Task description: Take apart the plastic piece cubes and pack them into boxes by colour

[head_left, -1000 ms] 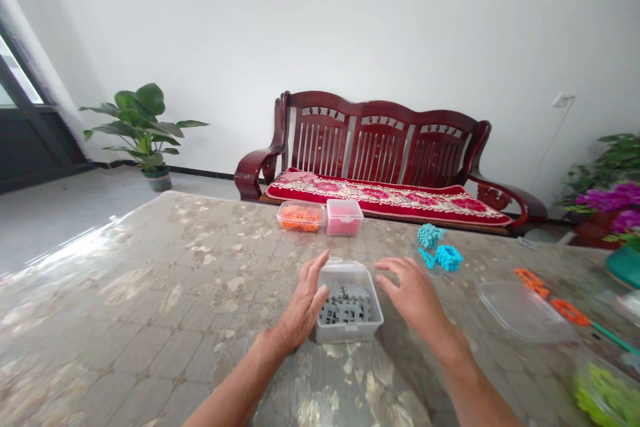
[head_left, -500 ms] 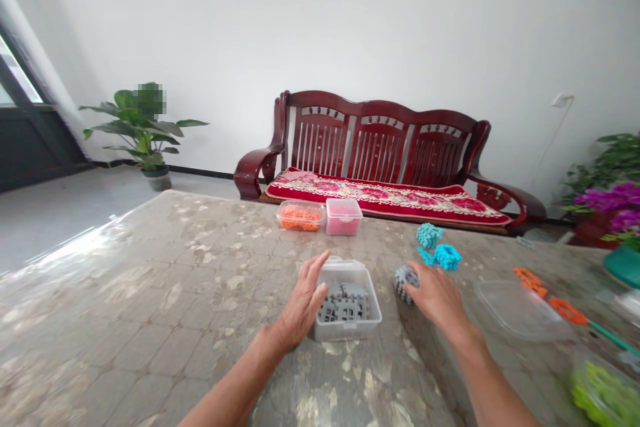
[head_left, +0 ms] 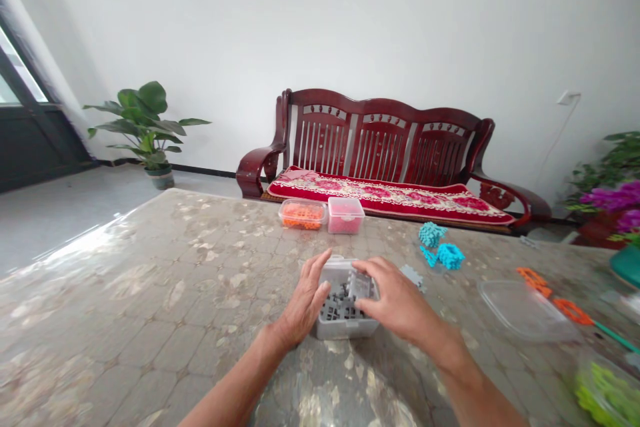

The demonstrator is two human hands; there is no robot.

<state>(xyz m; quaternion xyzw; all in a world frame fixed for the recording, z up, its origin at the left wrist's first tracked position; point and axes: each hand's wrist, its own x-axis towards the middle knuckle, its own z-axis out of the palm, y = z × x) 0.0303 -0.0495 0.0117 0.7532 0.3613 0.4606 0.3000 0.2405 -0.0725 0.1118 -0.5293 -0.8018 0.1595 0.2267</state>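
A clear plastic box (head_left: 345,329) with grey interlocking building pieces (head_left: 340,307) in it stands in front of me. My left hand (head_left: 303,297) is at its left wall, fingers stretched along the outside and thumb over the rim, holding the box. Over the box's right side, my right hand (head_left: 387,293) pinches a grey building piece (head_left: 359,284) between thumb and fingers. The fingers partly cover this piece, and its full shape is hidden. A pale grey flat piece (head_left: 413,276) lies on the table just beyond my right hand.
Behind the box stand a tub of orange pieces (head_left: 303,215) and a pink-filled box (head_left: 345,216). Blue assembled pieces (head_left: 450,256) lie right of centre. Farther right are a clear lid (head_left: 520,310), orange linked pieces (head_left: 573,311) and a tub of green pieces (head_left: 603,390).
My right hand has moved left from the table to over the box, with grey building material in its fingers. The pale flat piece now shows on the table. My left hand has stayed put.
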